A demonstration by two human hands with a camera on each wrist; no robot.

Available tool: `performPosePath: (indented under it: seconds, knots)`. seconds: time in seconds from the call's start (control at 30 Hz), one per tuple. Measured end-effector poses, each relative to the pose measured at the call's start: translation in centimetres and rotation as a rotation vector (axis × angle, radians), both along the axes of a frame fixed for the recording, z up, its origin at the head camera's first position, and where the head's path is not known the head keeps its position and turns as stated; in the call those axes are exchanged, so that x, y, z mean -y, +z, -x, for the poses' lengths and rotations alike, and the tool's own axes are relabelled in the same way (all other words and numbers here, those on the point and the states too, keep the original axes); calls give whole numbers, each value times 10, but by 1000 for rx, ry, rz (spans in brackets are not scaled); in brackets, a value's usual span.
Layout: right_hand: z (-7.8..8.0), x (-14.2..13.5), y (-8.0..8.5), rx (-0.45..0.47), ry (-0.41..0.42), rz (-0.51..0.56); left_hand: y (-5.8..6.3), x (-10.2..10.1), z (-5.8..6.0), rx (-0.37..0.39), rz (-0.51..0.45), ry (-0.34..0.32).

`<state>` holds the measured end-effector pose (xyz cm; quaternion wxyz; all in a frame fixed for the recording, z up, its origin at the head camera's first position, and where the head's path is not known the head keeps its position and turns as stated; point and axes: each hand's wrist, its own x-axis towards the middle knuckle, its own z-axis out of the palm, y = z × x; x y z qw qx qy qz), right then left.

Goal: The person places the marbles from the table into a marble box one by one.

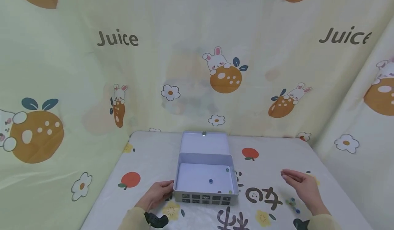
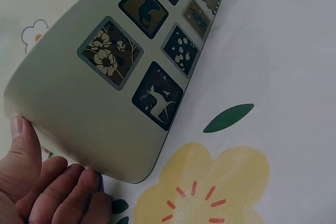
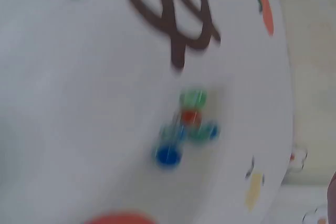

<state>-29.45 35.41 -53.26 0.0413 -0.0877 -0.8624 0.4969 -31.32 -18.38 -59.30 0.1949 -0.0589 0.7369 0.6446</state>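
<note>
A pale tin box [image 1: 206, 196] with dark picture squares on its front stands on the table, its lid [image 1: 204, 142] tipped back. Inside lie a few small glass marbles, one of them blue [image 1: 210, 181]. My left hand [image 1: 158, 193] holds the box at its left side, thumb up by the rim and fingers curled below against the wall. Off to the right of the box, my right hand [image 1: 303, 187] is raised over the table with thumb and fingertips brought together; I cannot tell whether a marble is between them. Under that wrist lie several loose blue, green and red marbles [image 3: 168, 155].
A white cloth printed with fruit and flowers covers the table [image 1: 147, 148]. Behind it and at the sides hangs a patterned curtain [image 1: 184, 59]. Dark wrist straps show at both sleeves. The right wrist view is blurred.
</note>
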Motion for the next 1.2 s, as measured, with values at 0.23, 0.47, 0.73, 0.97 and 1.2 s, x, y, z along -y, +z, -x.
performPosePath:
  seconds: [0.23, 0.47, 0.73, 0.97, 1.2]
  knots:
    - [-20, -49, -14, 121, -80, -79, 0, 6, -1, -2, 25, 10]
    - [-29, -57, -55, 285, -80, -32, 1, 8, -3, 9, 12, 9]
    - [-43, -55, -89, 342, -104, -51, 1, 6, -3, 18, 6, 25]
    - [-47, -53, -95, 327, -132, -77, 0, 3, -2, 12, 1, 19]
    - [-48, -50, -98, 314, -131, -157, 2, 1, -1, 10, 3, 5]
